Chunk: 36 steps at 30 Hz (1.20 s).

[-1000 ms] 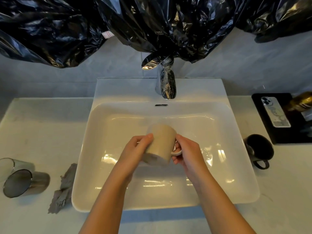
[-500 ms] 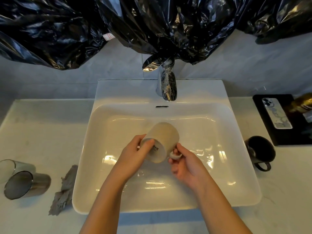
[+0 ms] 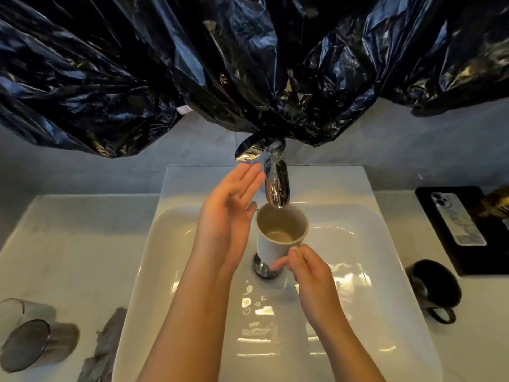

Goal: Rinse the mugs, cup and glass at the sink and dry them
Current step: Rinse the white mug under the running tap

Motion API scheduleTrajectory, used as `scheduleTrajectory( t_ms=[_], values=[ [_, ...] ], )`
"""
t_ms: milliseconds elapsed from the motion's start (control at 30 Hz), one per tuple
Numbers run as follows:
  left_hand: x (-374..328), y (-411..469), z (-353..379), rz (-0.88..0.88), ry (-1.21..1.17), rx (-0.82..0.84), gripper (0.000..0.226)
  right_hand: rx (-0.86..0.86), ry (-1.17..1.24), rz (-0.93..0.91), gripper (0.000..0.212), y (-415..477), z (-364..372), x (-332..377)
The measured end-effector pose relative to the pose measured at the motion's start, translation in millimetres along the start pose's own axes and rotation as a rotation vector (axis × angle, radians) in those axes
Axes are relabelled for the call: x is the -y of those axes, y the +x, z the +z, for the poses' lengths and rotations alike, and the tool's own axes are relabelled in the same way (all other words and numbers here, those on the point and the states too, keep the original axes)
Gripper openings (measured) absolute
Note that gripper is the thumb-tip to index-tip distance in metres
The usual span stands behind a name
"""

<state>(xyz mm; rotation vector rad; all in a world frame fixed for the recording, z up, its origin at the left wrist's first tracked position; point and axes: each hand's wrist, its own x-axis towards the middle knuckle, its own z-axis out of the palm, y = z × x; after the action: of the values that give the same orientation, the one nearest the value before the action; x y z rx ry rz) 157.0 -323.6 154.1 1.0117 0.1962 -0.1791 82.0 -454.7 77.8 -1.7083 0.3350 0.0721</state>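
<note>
My right hand (image 3: 308,274) grips the handle of a beige mug (image 3: 278,238), held upright over the white sink (image 3: 154,299) with its mouth just under the chrome tap spout (image 3: 278,186). My left hand (image 3: 231,213) is raised with straight fingers, its fingertips at the tap lever (image 3: 248,153). No water stream is plainly visible. A black mug (image 3: 432,288) lies on its side on the counter to the right of the sink. A smoky glass (image 3: 35,346) and a clear cup (image 3: 16,312) lie tipped on the counter at the left.
A grey cloth (image 3: 104,348) lies crumpled by the sink's left rim. A phone (image 3: 457,219) rests on a black tray (image 3: 429,199) at the right with a gold bottle. Black plastic sheeting (image 3: 248,64) hangs above the tap. The chrome drain (image 3: 264,268) sits under the mug.
The mug has turned from mouth-down to upright and risen under the spout. My left hand let go of it and moved up to the tap lever.
</note>
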Motion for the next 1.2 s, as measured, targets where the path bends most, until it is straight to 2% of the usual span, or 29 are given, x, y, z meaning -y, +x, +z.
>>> scheduleTrajectory(
  t_ms=[33, 133, 233, 367, 467, 533, 600, 667, 733, 800, 867, 933, 1000, 1100, 1200],
  values=[
    [-3.5, 2.9, 2.7, -0.005, -0.047, 0.011, 0.045, 0.002, -0.018, -0.001, 0.037, 1.6, 0.3, -1.8],
    [-3.8, 7.3, 4.7, 0.023, -0.057, 0.004, 0.042, 0.0, -0.034, -0.032, 0.036, 7.1, 0.8, -5.5],
    [-5.7, 11.5, 13.1, 0.079, -0.011, 0.038, 0.049, 0.009, -0.019, -0.077, 0.036, 12.3, 2.5, -5.2],
    [-12.7, 19.9, 24.1, 0.15, 0.086, 0.095, 0.071, 0.01, -0.02, -0.084, 0.036, 15.0, 2.3, -8.2],
    [-6.8, 17.0, 17.0, 0.197, 0.155, 0.098, 0.065, 0.011, -0.035, -0.081, 0.036, 15.1, 0.1, -9.6],
    [2.4, 13.5, 6.1, 0.231, 0.173, 0.036, 0.055, 0.009, -0.035, -0.087, 0.037, 15.9, -1.1, -10.4],
    [16.4, 11.1, -8.7, 0.245, 0.228, -0.093, 0.049, 0.01, -0.037, -0.1, 0.037, 16.3, -2.4, -10.2],
    [33.6, 9.2, -25.8, 0.214, 0.309, -0.201, 0.045, 0.026, -0.023, -0.111, 0.037, 16.9, -4.5, -9.4],
    [53.4, 6.9, -42.0, 0.161, 0.436, -0.227, 0.042, 0.05, 0.004, -0.1, 0.038, 18.3, -7.0, -7.4],
    [70.0, 5.7, -53.9, 0.102, 0.565, -0.186, 0.039, 0.069, 0.038, -0.089, 0.042, 20.7, -9.4, -6.4],
    [83.2, 6.5, -61.8, 0.04, 0.595, -0.109, 0.031, 0.099, 0.091, -0.101, 0.043, 23.5, -11.3, -9.0],
    [91.0, 7.6, -63.9, -0.036, 0.585, -0.034, 0.029, 0.128, 0.12, -0.111, 0.036, 26.3, -13.1, -12.8],
    [95.1, 8.3, -61.6, -0.105, 0.49, 0.03, 0.038, 0.149, 0.132, -0.11, 0.036, 30.6, -14.0, -17.9],
    [101.7, 10.3, -59.0, -0.05, 0.442, 0.077, 0.05, 0.147, 0.108, -0.113, 0.041, 37.4, -13.6, -28.3],
    [106.3, 8.7, -58.8, 0.001, 0.481, 0.045, 0.062, 0.143, 0.019, -0.141, 0.035, 41.9, -15.5, -35.4]
  ],
)
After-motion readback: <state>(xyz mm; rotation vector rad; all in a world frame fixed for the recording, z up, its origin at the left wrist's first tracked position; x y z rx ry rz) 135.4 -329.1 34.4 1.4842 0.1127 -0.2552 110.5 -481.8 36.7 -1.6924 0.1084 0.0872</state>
